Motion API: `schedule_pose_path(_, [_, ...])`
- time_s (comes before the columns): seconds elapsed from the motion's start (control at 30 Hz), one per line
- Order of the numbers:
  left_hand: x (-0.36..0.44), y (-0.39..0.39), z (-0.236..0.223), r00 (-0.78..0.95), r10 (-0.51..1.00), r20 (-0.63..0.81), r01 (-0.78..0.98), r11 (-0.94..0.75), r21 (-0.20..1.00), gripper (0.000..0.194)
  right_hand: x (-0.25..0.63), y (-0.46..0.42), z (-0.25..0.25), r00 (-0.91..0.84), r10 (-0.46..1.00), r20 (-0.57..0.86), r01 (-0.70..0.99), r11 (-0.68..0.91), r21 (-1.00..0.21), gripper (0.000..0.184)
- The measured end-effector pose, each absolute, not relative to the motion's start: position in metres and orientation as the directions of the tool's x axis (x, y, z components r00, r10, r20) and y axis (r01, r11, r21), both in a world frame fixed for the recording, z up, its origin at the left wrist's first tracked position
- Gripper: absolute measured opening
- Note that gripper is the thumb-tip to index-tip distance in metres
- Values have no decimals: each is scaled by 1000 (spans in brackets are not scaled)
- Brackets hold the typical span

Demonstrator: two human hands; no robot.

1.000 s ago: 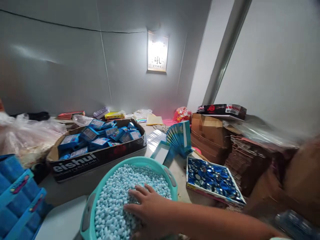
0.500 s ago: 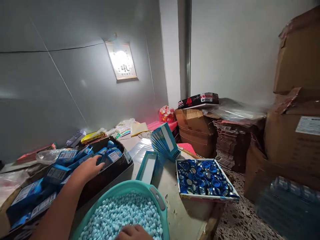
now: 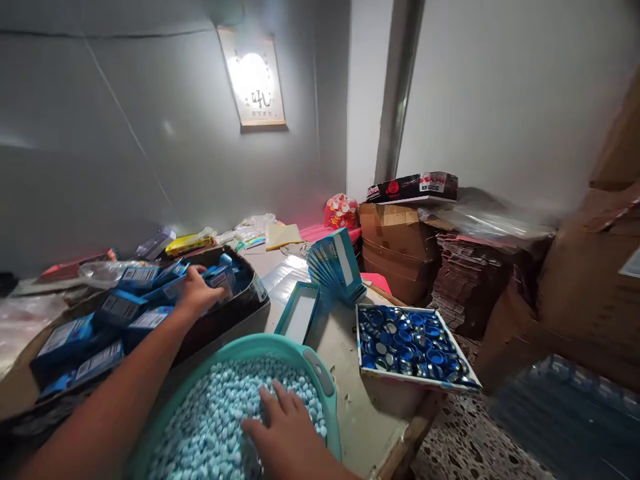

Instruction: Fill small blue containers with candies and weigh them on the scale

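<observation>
My left hand reaches into a black carton filled with small blue packets. Its thumb stands apart from the fingers, which touch or nearly touch the packets beside them; no clear hold shows. My right hand is over a teal basin full of pale blue, candy-like pieces. Its fingers are spread, and the fingertips lie on or just above the pieces. Something shiny under the palm is too blurred to name.
A shallow box of blue and silver lids sits at the table's right edge. Behind the basin are an open teal carton and a fanned stack of teal boxes. Brown cartons and flattened cardboard stand further right.
My right hand has come further into view, fingers now spread over the pieces. My left hand has moved deeper among the blue packets. The camera view has shifted.
</observation>
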State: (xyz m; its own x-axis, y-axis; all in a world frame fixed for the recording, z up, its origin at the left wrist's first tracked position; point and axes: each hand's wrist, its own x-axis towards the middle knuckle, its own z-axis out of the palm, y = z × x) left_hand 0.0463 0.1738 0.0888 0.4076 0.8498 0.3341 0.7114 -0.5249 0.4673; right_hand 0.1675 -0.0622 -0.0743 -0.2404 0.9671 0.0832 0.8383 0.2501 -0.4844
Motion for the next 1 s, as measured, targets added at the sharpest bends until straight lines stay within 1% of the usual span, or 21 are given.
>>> schedule_pose_path(0.03, [34,156,96,321,874,365,754,-469,461,81,173,-70,-62,-270,962,46,805,252,-537,71])
schedule_pose_path(0.1, [9,115,105,233,877,420,784,-425,453,91,182,-76,-39,-316,949,-13,735,236,-636,83])
schedule_pose_path(0.13, [-2,92,106,229,826,514,784,-470,406,85,185,-74,-28,-331,942,-50,721,219,-657,82])
schedule_pose_path(0.17, [-12,70,103,253,784,567,775,-515,366,66,188,-67,-19,-306,948,-90,745,179,-643,77])
schedule_pose_path(0.2, [-20,49,98,210,781,588,771,-502,393,51,189,-56,-12,-282,953,-107,784,165,-599,77])
schedule_pose_path(0.23, [-26,31,89,121,801,587,754,-458,470,45,189,-44,-8,-279,953,-117,816,171,-553,80])
schedule_pose_path(0.27, [-30,16,77,18,829,558,708,-405,579,44,187,-30,-6,-319,936,-148,827,199,-526,87])
schedule_pose_path(0.3, [-31,5,63,-57,870,490,636,-347,690,45,185,-18,-6,-392,893,-220,821,231,-522,89])
schedule_pose_path(0.33, [-32,-3,49,-73,915,397,549,-295,782,48,183,-7,-7,-424,869,-254,816,245,-523,89])
schedule_pose_path(0.37, [-31,-7,35,-58,946,318,465,-256,847,49,180,1,-9,-452,853,-262,806,264,-529,89])
schedule_pose_path(0.4, [-31,-8,22,-12,967,255,406,-228,885,50,179,6,-11,-473,841,-263,794,277,-542,87])
schedule_pose_path(0.43, [-30,-7,11,34,974,226,382,-221,897,49,177,8,-12,-484,838,-252,782,285,-554,84])
schedule_pose_path(0.47, [-31,-4,2,62,970,233,392,-239,888,47,177,8,-13,-494,836,-238,771,294,-565,81])
schedule_pose_path(0.53, [-34,2,-8,106,948,299,466,-313,827,40,176,1,-12,-513,824,-241,750,295,-592,79])
schedule_pose_path(0.57, [-36,4,-11,125,935,332,494,-349,796,38,176,-4,-11,-527,812,-250,741,295,-603,82])
schedule_pose_path(0.63, [-42,7,-14,148,926,347,509,-372,777,34,172,-15,-11,-556,788,-266,730,309,-610,95])
schedule_pose_path(0.7, [-45,8,-15,146,941,304,494,-336,802,32,164,-23,-15,-560,792,-242,747,358,-560,101])
schedule_pose_path(0.77, [-46,8,-16,141,955,261,492,-296,819,31,153,-28,-21,-499,844,-198,796,356,-489,101])
schedule_pose_path(0.87, [-45,7,-16,165,957,239,488,-289,823,31,138,-29,-28,-404,900,-161,849,304,-432,90])
schedule_pose_path(0.93, [-45,6,-15,162,952,261,470,-307,828,37,134,-29,-28,-385,911,-147,863,300,-406,78])
schedule_pose_path(1.0, [-45,5,-15,156,939,306,436,-344,832,45,132,-29,-25,-386,914,-124,859,307,-410,66])
